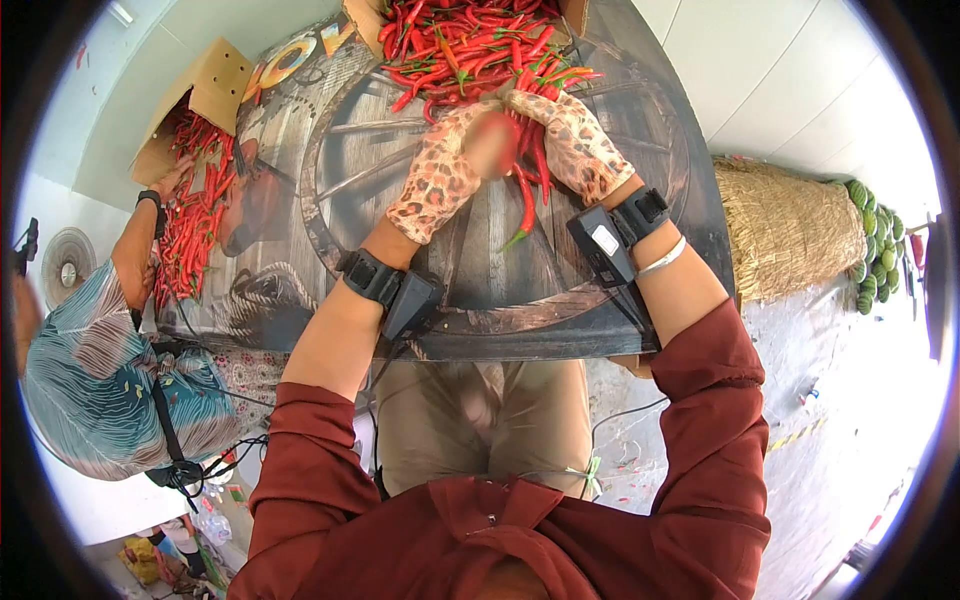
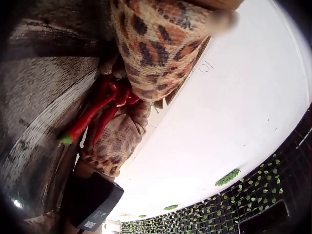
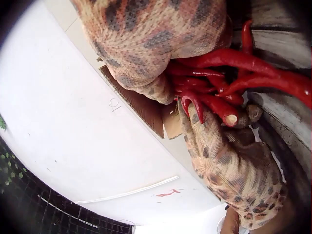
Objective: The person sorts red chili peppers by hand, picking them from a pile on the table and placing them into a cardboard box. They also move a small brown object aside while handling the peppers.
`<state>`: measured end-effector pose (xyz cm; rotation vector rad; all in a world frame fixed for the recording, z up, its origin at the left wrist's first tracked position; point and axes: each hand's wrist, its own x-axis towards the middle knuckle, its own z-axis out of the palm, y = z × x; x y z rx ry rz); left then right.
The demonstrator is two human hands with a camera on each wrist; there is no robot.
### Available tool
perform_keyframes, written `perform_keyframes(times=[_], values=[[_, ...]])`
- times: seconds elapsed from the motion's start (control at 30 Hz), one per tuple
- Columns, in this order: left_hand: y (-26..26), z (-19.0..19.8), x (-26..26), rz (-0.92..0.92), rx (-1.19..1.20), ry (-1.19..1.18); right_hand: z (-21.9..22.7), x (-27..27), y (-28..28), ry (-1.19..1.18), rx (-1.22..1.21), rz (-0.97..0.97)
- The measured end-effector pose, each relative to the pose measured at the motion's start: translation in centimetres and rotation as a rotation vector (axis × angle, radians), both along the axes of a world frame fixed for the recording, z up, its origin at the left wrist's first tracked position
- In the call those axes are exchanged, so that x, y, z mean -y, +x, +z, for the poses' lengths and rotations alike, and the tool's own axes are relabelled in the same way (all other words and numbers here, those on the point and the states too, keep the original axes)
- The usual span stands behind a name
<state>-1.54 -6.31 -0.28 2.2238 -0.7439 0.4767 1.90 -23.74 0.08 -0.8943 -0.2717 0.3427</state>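
Both hands wear leopard-patterned gloves and meet over the table, just in front of a heap of red chili peppers (image 1: pixel 470 60). My left hand (image 1: pixel 440 175) holds chili peppers (image 3: pixel 209 105) between thumb and fingers; one of them shows a pale, stemless end in the right wrist view. Curled over a bunch of long chili peppers (image 3: pixel 243 63) is my right hand (image 1: pixel 580 150). From between the hands one chili pepper (image 1: pixel 527 205) hangs toward me, its green stem lowest. Part of the left hand is blurred in the head view, and the gloves hide much of the bunch.
The heap spills from a cardboard box (image 1: pixel 365 22) at the table's far edge. On the left, another person's hand (image 1: pixel 172 180) reaches among more chili peppers (image 1: pixel 195 240) by a tipped cardboard box (image 1: pixel 215 85). A straw-coloured bale (image 1: pixel 795 230) and watermelons (image 1: pixel 878 250) lie beyond the table's right edge.
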Motion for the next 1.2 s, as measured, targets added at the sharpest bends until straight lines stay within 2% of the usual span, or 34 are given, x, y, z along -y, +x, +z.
perform_keyframes(times=[0.2, 0.4, 0.5, 0.57, 0.6, 0.67, 0.77, 0.9, 0.97, 1.0, 1.07, 1.2], values=[[-0.5, 0.7, 0.7, 0.022, -0.093, -0.127, 0.0, 0.3, 0.0, -0.032, -0.009, 0.006], [-0.4, 0.2, 0.2, -0.023, 0.023, -0.133, -0.1, -0.2, -0.2, -0.019, 0.010, 0.005], [-0.5, 0.5, 0.3, 0.037, -0.096, -0.144, -0.2, -0.1, -0.1, -0.015, 0.010, 0.000], [-0.1, -0.1, -0.2, 0.006, 0.202, 0.078, -0.5, -0.1, 0.1, -0.024, 0.052, -0.002], [-0.1, -0.2, -0.5, 0.005, 0.205, 0.077, -0.5, -0.4, 0.0, -0.025, 0.055, -0.003], [-0.3, -0.3, -0.4, -0.016, -0.033, -0.118, -0.3, -0.5, -0.1, -0.023, -0.006, -0.004], [-0.7, 1.2, 1.0, 0.027, -0.103, -0.144, 0.1, 0.4, 0.1, -0.003, -0.045, -0.033], [0.1, 0.0, 0.0, 0.048, -0.111, -0.029, 0.5, 0.3, 0.0, 0.012, -0.077, -0.036], [0.0, -0.2, -0.3, 0.048, 0.183, 0.128, 0.7, 0.3, -0.4, 0.001, -0.065, -0.063], [-0.2, 0.2, -0.1, 0.048, 0.184, 0.129, 0.6, 0.3, -0.3, 0.001, -0.063, -0.063], [-0.6, 0.9, 0.4, 0.058, -0.098, -0.065, 0.5, 0.2, -0.2, 0.029, -0.075, -0.044], [-0.4, 0.7, 0.3, 0.045, -0.188, -0.180, 0.5, 0.3, -0.4, -0.074, -0.032, -0.059]])
